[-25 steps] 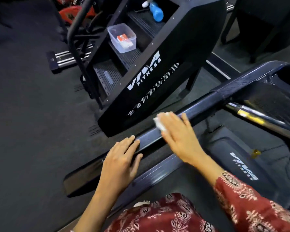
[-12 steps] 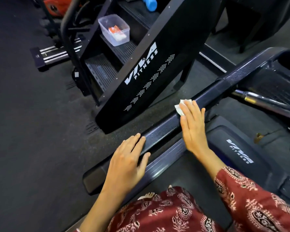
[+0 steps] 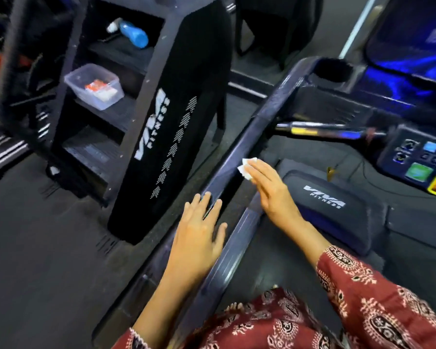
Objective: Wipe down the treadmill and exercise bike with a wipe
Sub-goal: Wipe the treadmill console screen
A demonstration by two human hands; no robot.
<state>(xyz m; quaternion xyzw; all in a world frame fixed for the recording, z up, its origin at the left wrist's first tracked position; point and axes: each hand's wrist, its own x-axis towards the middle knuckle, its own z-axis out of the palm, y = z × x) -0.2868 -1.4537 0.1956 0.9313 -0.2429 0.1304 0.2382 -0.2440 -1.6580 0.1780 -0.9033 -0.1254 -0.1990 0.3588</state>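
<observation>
Head view: nearest, the left hand (image 3: 199, 233) lies flat and empty, fingers straight, on the treadmill rail (image 3: 256, 122). Just beyond, the right hand (image 3: 270, 192) presses the wipe (image 3: 246, 167) to the rail under straight fingers. The rail's long axis runs away up-right toward the console (image 3: 418, 157), so the right hand probably leads.

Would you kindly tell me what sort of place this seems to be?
Most likely a gym. In view are a dark treadmill handrail, a black console with lit coloured buttons, and beside them a black stepped machine with a white VIVA FITNESS logo, standing on dark flooring.
</observation>
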